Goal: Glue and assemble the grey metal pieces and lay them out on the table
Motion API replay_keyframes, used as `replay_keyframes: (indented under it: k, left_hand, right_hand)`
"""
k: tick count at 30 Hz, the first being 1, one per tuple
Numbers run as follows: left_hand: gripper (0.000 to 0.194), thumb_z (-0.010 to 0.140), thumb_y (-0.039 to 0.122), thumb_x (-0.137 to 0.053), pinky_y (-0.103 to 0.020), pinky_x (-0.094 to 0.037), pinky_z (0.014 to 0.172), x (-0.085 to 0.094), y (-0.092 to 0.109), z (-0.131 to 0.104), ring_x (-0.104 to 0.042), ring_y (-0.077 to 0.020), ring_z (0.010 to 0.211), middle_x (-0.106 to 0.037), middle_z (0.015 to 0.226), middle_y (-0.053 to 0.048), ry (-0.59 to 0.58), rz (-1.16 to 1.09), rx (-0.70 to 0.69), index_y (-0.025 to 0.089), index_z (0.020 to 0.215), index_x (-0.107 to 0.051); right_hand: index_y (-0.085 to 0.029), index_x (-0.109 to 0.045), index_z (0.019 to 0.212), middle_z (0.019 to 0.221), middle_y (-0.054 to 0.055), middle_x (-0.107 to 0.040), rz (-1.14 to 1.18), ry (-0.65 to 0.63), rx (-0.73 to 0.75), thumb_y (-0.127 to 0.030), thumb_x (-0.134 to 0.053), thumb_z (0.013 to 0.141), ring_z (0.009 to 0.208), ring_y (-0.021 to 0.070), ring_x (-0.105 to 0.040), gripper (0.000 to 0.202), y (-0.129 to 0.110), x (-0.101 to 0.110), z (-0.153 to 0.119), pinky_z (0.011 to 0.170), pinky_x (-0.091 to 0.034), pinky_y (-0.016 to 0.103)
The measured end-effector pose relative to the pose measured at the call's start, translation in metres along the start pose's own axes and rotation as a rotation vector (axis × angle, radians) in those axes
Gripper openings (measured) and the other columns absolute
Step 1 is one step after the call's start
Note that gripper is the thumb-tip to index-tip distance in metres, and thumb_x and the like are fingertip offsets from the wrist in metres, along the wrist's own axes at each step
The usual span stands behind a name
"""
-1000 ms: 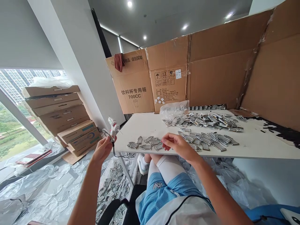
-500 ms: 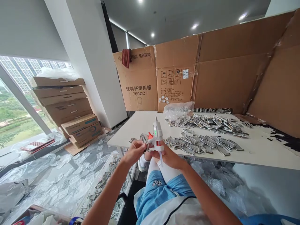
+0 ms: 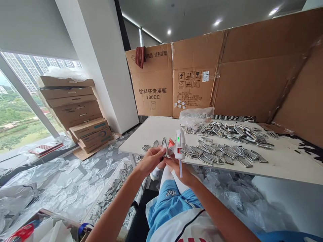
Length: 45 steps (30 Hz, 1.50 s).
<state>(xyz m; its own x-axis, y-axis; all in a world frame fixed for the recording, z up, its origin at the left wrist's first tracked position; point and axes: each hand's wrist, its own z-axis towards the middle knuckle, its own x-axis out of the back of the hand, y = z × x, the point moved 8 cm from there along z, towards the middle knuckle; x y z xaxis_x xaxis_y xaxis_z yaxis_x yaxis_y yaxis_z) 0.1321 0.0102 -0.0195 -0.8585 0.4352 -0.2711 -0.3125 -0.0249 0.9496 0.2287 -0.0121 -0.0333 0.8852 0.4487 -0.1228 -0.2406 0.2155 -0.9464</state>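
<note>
A white glue gun (image 3: 180,144) with a green light and a red-orange trigger stands nearly upright over the table's front edge, a pale glue stick (image 3: 181,168) poking out below it. My right hand (image 3: 183,172) is closed around its handle, the fingers partly hidden. Just left of the gun, my left hand (image 3: 152,159) pinches a small silver metal piece (image 3: 165,145) with a pointed, looped outline. The piece and the gun overlap in view; whether they touch, I cannot tell. Beyond my left hand, a few similar metal pieces (image 3: 149,147) lie on the table.
Heaps of flat metal pieces (image 3: 227,153) cover the right half of the white table (image 3: 143,129). A clear plastic bag (image 3: 195,116) lies behind them. Tall cardboard panels (image 3: 193,53) wall the back. Boxes (image 3: 73,101) are stacked left, and plastic wrap (image 3: 68,188) litters the floor.
The glue gun has shifted right and its nozzle tip now sits lower in view. My left hand has moved right with the metal piece, which shows more upright. The camera view has turned slightly left.
</note>
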Motion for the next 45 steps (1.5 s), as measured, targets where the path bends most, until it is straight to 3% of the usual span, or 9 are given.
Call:
replay_keyframes:
  k: [7,12,17,21,24,29,38,41,45]
  left_hand:
    - [0.045,0.082,0.059,-0.086,-0.027,-0.050,0.064,-0.004,-0.003,-0.004,-0.065,-0.0165,0.068,-0.068,0.072,-0.004,0.100,-0.007,0.065,0.015,0.085,-0.078]
    - [0.053,0.073,0.068,-0.087,-0.026,-0.041,0.052,0.010,-0.011,-0.015,-0.056,-0.0131,0.054,-0.061,0.060,0.000,0.185,0.110,0.124,0.016,0.074,-0.074]
    - [0.055,0.072,0.070,-0.086,-0.028,-0.048,0.066,0.024,-0.006,-0.018,-0.064,-0.0154,0.067,-0.073,0.073,-0.003,0.209,0.234,0.060,0.015,0.078,-0.077]
    - [0.062,0.070,0.076,-0.083,-0.030,-0.052,0.064,0.041,0.015,-0.022,-0.070,-0.0185,0.066,-0.076,0.076,-0.008,0.294,0.321,-0.032,0.016,0.072,-0.068]
    - [0.063,0.074,0.079,-0.078,-0.027,-0.049,0.053,0.058,0.036,-0.030,-0.067,-0.0151,0.053,-0.076,0.074,-0.008,0.376,0.367,-0.083,0.018,0.078,-0.061]
    - [0.059,0.077,0.074,-0.079,-0.024,-0.049,0.052,0.066,0.055,-0.039,-0.066,-0.0133,0.052,-0.073,0.069,-0.005,0.358,0.432,-0.118,0.017,0.078,-0.061]
    - [0.035,0.082,0.048,-0.082,-0.028,-0.056,0.068,0.067,0.043,-0.032,-0.072,-0.0176,0.068,-0.073,0.074,-0.003,0.379,0.526,-0.137,0.015,0.086,-0.071]
    - [0.033,0.083,0.047,-0.081,-0.029,-0.058,0.071,0.070,0.050,-0.029,-0.073,-0.0184,0.070,-0.075,0.077,-0.004,0.399,0.565,-0.160,0.016,0.088,-0.073]
    - [0.031,0.086,0.048,-0.077,-0.030,-0.058,0.071,0.069,0.063,-0.027,-0.071,-0.0192,0.070,-0.075,0.073,-0.004,0.400,0.673,-0.160,0.017,0.089,-0.076]
  right_hand:
    - [-0.035,-0.030,0.168,0.169,0.005,-0.042,0.024,0.148,0.074,-0.068,-0.064,0.095,0.161,0.0291,-0.032,0.087,0.002,0.006,0.000,0.134,-0.021,0.056]
    - [-0.031,-0.039,0.166,0.161,0.009,-0.053,-0.026,0.275,0.049,-0.067,-0.070,0.091,0.155,0.0367,-0.041,0.089,0.008,0.011,-0.008,0.128,-0.039,0.056]
    - [-0.037,-0.042,0.163,0.163,0.002,-0.053,0.138,0.341,-0.023,-0.066,-0.071,0.091,0.154,0.0321,-0.044,0.083,0.017,0.007,-0.011,0.127,-0.040,0.050]
    - [-0.038,-0.047,0.159,0.154,0.003,-0.061,0.304,0.356,-0.069,-0.065,-0.075,0.087,0.134,0.0326,-0.064,0.082,0.023,-0.003,-0.010,0.108,-0.059,0.046]
    - [-0.039,-0.052,0.153,0.143,0.004,-0.067,0.300,0.346,-0.062,-0.066,-0.077,0.086,0.102,0.0278,-0.075,0.076,0.028,-0.006,-0.009,0.087,-0.065,0.043]
    - [-0.028,-0.069,0.132,0.086,0.001,-0.072,0.163,0.283,-0.101,-0.065,-0.078,0.083,0.058,0.0197,-0.056,0.062,0.038,-0.004,-0.011,0.058,-0.053,0.036]
    - [-0.022,-0.078,0.108,0.069,0.000,-0.065,0.033,0.355,-0.072,-0.076,-0.077,0.077,0.066,0.0202,-0.056,0.063,0.047,0.005,-0.009,0.073,-0.049,0.034]
    - [-0.019,-0.079,0.094,0.064,0.000,-0.060,0.030,0.371,-0.083,-0.077,-0.077,0.077,0.061,0.0176,-0.050,0.061,0.051,0.002,-0.003,0.067,-0.044,0.033]
    - [-0.020,-0.081,0.101,0.069,0.001,-0.062,0.044,0.363,-0.062,-0.082,-0.074,0.078,0.070,0.0198,-0.057,0.066,0.051,-0.002,0.003,0.072,-0.046,0.032]
